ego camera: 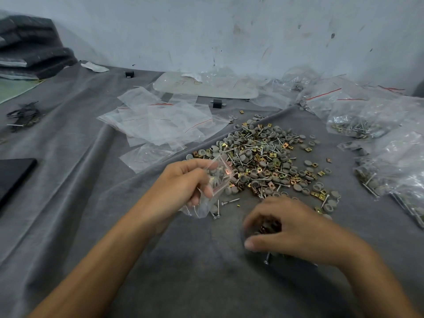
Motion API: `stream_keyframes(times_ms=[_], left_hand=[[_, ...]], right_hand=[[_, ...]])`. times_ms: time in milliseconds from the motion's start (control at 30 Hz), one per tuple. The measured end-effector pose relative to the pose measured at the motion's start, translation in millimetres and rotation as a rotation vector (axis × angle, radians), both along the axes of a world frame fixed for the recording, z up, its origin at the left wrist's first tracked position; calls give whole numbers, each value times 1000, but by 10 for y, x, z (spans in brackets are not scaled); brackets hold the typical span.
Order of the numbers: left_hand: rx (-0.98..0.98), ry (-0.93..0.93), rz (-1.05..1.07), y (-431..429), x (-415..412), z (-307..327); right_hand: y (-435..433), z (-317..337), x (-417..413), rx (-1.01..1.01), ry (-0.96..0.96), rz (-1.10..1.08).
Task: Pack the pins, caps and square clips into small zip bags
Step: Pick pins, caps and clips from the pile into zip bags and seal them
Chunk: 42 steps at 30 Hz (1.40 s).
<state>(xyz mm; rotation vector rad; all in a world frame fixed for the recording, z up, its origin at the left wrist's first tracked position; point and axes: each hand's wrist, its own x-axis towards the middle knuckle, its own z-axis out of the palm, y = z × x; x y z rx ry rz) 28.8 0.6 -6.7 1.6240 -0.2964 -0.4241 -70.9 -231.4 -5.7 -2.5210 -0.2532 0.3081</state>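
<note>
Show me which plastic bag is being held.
The small zip bag gripped by the left hand, already part-filled; the others lie on the cloth.

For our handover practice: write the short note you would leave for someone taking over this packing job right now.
Left hand holds a partly filled zip bag. Right hand curls round a handful of parts on the grey cloth. The pile of pins, caps and square clips lies just beyond; empty bags to its left, filled bags to its right.
Done: several bags filled.
Left: finish this bag, then bag the pile.
</note>
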Motion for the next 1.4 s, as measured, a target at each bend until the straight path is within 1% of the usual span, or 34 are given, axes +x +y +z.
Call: stream_keyframes(times_ms=[67, 233, 500, 600, 733, 833, 933, 1067, 1267, 1400], left_hand=[[-26, 19, -2, 0, 10, -1], [-42, 32, -5, 5, 5, 5], [-27, 33, -1, -13, 4, 3], [-29, 30, -5, 2, 5, 7], [-35, 33, -12, 7, 14, 5], [-39, 33, -12, 4, 24, 0], [-39, 22, -14, 6, 16, -6], [-27, 13, -11, 1, 5, 8], [-19, 22, -2, 3, -8, 28], [-12, 27, -4, 1, -13, 31]], right_hand=[[10, 3, -20, -154, 27, 54], [82, 6, -7, -229, -65, 16], [161, -61, 44, -185, -206, -54], [104, -59, 50, -103, -211, -98], [-6, -50, 27, -79, -216, -126], [-51, -40, 16, -156, -181, -85], [5, -67, 31, -202, -206, -88], [66, -101, 50, -240, -203, -24], [52, -72, 38, -200, -183, -25], [69, -68, 25, -119, -204, -58]])
